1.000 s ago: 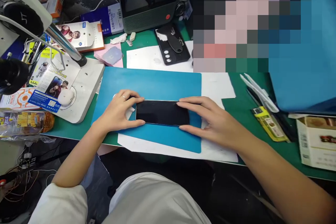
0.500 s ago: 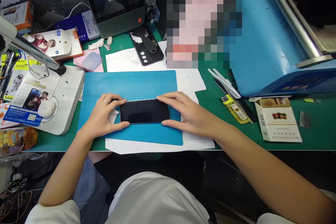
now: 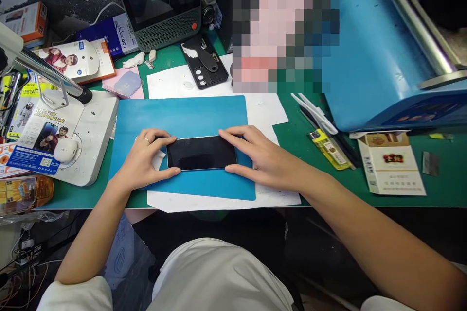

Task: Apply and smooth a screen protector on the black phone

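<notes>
A smartphone (image 3: 202, 153) with a dark screen lies sideways, screen up, over the blue mat (image 3: 182, 112). My left hand (image 3: 148, 158) grips its left end, thumb along the near edge and fingers at the far edge; a ring shows on one finger. At the other end, my right hand (image 3: 259, 158) holds the phone the same way between thumb and fingers. Whether the phone rests on the mat or is slightly raised, I cannot tell. White paper (image 3: 270, 107) sticks out from under the mat.
Behind the mat lies a black phone case (image 3: 206, 65) with a dark tool on it. To the right are tweezers (image 3: 315, 114), a cigarette box (image 3: 392, 165) and a big blue machine (image 3: 375, 58). A white lamp base (image 3: 97, 131) stands left. A screen device (image 3: 156, 0) is at the back.
Both hands keep their hold on the phone, nearly unmoved. The view has shifted very slightly, so things on the right appear a little farther right.
</notes>
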Tool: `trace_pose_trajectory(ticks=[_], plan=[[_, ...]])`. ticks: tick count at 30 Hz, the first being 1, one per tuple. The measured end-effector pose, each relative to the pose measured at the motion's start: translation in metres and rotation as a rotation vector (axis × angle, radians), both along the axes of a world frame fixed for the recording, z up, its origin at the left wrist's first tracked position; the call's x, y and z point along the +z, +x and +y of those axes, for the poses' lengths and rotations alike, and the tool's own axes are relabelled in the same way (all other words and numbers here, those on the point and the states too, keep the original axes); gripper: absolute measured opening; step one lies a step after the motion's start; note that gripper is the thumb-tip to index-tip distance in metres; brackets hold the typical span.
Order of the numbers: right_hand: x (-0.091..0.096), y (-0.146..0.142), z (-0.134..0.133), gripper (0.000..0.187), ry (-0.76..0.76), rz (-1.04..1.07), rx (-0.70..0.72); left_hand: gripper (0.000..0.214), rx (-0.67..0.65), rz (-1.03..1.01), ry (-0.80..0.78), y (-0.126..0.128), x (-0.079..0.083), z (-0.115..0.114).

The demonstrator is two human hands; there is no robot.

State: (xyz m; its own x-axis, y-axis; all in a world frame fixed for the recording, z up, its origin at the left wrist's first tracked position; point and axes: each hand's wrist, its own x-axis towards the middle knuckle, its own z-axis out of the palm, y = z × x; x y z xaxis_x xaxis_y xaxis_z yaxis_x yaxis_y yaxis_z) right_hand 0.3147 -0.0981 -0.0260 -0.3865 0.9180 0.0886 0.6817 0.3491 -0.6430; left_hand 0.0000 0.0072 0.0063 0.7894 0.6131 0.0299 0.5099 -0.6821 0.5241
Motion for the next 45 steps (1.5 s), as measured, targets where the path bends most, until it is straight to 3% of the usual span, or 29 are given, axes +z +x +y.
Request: trace_pose_trajectory(ticks=[18,45], plan=[[-0.0011,-0.0007,-0.0005,0.074,0.027,-0.015,0.010,0.060,0.014,0.015,-0.018,0.0014,0.0011,0.0003],[0.0056,-0.0030,-0.0008,0.075,-0.082,0.011,-0.047,0.060,0.012,0.038,-0.010,0.0020,0.0014,0.0004]])
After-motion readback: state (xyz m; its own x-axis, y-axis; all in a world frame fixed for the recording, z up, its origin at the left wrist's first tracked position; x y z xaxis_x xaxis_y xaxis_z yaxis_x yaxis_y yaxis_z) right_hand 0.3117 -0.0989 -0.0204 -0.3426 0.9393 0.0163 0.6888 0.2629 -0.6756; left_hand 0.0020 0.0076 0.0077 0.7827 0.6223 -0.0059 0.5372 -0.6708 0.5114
